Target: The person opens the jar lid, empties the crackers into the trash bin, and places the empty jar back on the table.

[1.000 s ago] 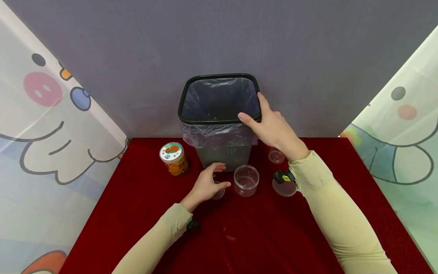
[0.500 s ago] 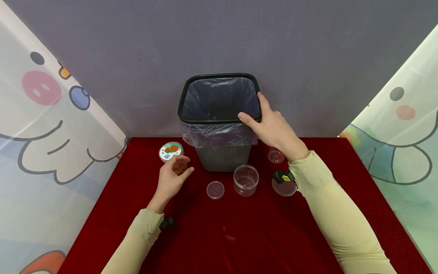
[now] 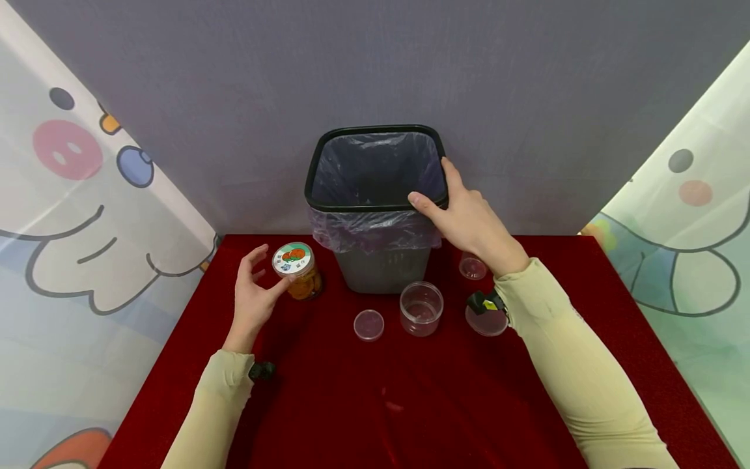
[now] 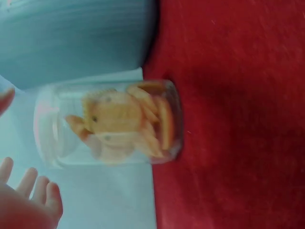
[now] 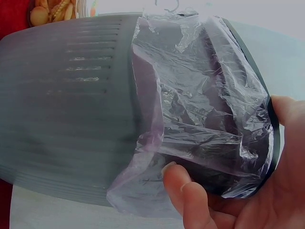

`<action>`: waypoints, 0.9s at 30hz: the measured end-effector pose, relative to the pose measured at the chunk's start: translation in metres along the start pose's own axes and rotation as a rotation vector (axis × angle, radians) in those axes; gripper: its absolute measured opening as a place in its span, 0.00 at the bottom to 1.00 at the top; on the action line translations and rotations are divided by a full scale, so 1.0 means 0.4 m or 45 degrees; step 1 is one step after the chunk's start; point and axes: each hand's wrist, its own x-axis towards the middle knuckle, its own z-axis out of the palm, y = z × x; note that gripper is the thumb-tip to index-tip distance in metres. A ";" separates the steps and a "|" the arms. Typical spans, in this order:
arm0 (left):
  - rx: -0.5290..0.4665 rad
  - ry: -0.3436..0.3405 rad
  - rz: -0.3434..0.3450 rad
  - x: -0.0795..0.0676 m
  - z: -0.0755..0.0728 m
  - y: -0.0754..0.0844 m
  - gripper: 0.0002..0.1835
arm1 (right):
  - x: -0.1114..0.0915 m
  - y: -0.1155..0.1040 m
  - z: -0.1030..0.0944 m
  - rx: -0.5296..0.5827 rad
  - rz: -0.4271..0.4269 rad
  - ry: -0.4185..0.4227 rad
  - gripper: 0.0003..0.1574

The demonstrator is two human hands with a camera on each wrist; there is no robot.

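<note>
A clear jar of orange-brown biscuits (image 3: 305,284) with a printed lid (image 3: 292,258) stands on the red cloth at the left. My left hand (image 3: 253,301) is beside it, fingers spread and thumb overlapping the jar's front in the head view. In the left wrist view, a gap shows between the fingers and the jar (image 4: 119,124). My right hand (image 3: 469,215) grips the front right corner of a grey trash bin (image 3: 383,270), thumb over the black rim. A thin plastic bag (image 5: 200,95) lines the bin and folds down outside it.
In front of the bin are a clear, lidless tub (image 3: 422,311) and a small clear disc (image 3: 369,325). Partly under my right wrist lie a clear round lid (image 3: 487,324) and a small clear cup (image 3: 472,267). A grey wall (image 3: 234,98) rises behind.
My left hand has moved left, from above the small disc, past the jar's front, to the jar's left side. The right hand keeps its grip on the bin's rim.
</note>
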 end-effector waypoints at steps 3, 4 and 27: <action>-0.031 -0.104 -0.108 0.010 0.001 -0.031 0.46 | 0.001 0.000 0.000 0.000 -0.001 0.002 0.65; -0.046 -0.138 -0.138 0.013 0.003 -0.041 0.47 | 0.001 0.000 0.000 -0.001 -0.002 0.002 0.65; -0.034 -0.290 -0.359 0.040 0.052 -0.214 0.54 | 0.003 0.001 0.004 0.010 0.001 0.020 0.65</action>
